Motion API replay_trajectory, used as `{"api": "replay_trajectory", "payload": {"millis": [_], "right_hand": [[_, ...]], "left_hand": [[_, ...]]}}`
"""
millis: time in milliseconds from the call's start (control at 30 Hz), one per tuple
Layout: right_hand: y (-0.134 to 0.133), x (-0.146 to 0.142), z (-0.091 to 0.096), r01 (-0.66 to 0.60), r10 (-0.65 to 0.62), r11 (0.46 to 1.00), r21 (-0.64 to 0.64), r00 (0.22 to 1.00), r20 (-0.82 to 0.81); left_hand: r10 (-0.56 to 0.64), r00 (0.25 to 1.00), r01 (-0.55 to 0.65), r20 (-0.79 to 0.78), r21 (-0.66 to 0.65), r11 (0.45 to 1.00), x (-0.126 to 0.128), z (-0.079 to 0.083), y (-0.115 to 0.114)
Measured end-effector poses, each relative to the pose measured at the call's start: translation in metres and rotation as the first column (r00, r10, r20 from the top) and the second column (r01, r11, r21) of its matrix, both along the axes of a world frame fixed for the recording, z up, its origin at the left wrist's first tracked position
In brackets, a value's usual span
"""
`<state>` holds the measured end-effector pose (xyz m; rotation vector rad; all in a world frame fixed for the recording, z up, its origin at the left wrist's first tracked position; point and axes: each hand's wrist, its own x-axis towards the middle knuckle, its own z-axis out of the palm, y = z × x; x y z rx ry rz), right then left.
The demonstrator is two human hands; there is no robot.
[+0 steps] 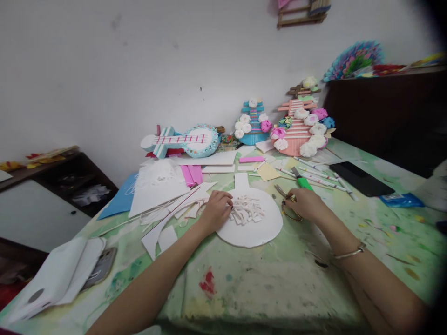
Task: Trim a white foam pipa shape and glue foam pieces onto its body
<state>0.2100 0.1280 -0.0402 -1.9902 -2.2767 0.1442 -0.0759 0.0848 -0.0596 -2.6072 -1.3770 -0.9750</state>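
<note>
A white round foam board point(252, 228) with a short neck lies on the paint-stained table point(244, 288). A pile of small white foam pieces point(247, 209) sits on it. My left hand point(216, 209) rests on the board's left edge, fingers curled, fingertips at the pile. My right hand point(304, 204) lies to the right of the board, closed round the handles of a pair of scissors point(287, 201) flat on the table.
White foam sheets and offcuts point(164, 195) lie to the left, with blue paper point(120, 200). Craft guitars with paper flowers point(296, 125) stand at the back. Pens point(321, 179), a green cutter point(302, 180), a black phone point(361, 178) and another phone point(101, 267) are around.
</note>
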Motion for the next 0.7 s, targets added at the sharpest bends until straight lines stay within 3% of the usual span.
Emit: {"api": "replay_trajectory", "payload": {"millis": [133, 267, 467, 567, 700], "right_hand": [[0.001, 0.001, -0.002, 0.001, -0.001, 1.000, 0.000, 1.000, -0.003], [0.002, 0.001, -0.004, 0.010, -0.010, 1.000, 0.005, 1.000, -0.013], [0.002, 0.002, -0.005, 0.005, -0.005, 1.000, 0.001, 1.000, -0.019], [0.002, 0.002, -0.004, -0.002, 0.002, 1.000, 0.003, 1.000, -0.017], [0.002, 0.001, -0.004, 0.001, -0.001, 1.000, 0.007, 1.000, -0.024]], "left_hand": [[0.027, 0.999, -0.027, 0.023, -0.001, 1.000, -0.003, 0.002, -0.001], [0.055, 0.996, -0.058, 0.073, 0.042, 0.997, -0.003, 0.015, -0.003], [-0.148, 0.988, 0.150, -0.049, 0.044, 0.988, 0.032, 0.039, 0.004], [-0.230, 0.960, 0.230, -0.162, -0.019, 0.973, 0.052, 0.038, 0.016], [-0.239, 0.946, 0.230, -0.220, -0.065, 0.971, 0.065, 0.030, 0.027]]}}
